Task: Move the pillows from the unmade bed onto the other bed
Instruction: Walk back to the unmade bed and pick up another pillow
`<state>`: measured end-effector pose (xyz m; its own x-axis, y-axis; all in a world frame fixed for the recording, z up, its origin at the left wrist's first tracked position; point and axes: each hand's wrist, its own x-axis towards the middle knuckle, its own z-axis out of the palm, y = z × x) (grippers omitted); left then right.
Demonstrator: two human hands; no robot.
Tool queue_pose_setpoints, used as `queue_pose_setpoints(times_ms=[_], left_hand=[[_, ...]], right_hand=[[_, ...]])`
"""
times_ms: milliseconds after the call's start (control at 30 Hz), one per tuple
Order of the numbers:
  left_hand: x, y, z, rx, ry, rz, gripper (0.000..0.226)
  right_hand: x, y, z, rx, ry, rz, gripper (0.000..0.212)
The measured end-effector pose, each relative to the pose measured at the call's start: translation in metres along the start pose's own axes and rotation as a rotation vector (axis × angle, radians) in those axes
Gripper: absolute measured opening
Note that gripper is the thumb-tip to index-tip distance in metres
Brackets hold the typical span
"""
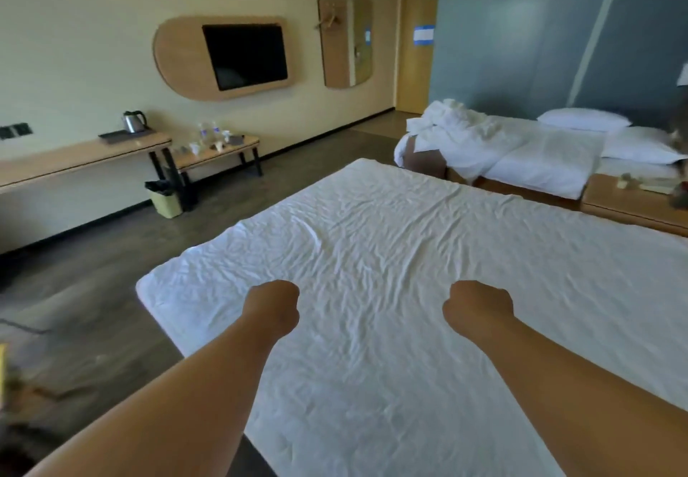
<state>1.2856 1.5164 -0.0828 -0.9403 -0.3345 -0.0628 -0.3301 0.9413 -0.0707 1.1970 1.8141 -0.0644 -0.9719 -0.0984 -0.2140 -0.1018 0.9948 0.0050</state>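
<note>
Left hand: my left hand point(275, 309), lower centre of the frame, is curled into an empty fist over the sheet, holding nothing.
Right hand: my right hand point(478, 307), just right of it, is balled up the same way, also empty.
Near bed: the stripped bed point(391, 253) fills the middle and lower frame; its white fitted sheet is creased all over, and no pillow lies on it.
Unmade bed: the far bed point(521, 156), right of centre, carries a rumpled white duvet point(461, 130) bunched at its foot.
Pillows: two plump white pillows lie at the far bed's head, upper right, one pillow point(584, 119) behind and the other pillow point(640, 149) in front, well apart from my hands.
Writing: none I can read; a blue-and-white notice point(423, 35) on the wooden door is too blurred.
Wall: a black television point(245, 55) sits on a rounded wooden panel.
Shelf: a steel kettle point(134, 121) stands at the left.
</note>
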Motion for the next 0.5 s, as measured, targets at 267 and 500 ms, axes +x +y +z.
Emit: queue_pose_setpoints(times_ms=[267,500], left_hand=[[-0.043,-0.140,0.020,-0.113,-0.038,-0.255,0.015],[-0.066,-0.322,0.061,-0.067,-0.094,-0.445,0.025]], right_hand=[[-0.009,-0.170,-0.017,-0.105,-0.001,-0.291,0.019],[-0.029,-0.378,-0.020,-0.189,0.024,-0.493,0.027]])
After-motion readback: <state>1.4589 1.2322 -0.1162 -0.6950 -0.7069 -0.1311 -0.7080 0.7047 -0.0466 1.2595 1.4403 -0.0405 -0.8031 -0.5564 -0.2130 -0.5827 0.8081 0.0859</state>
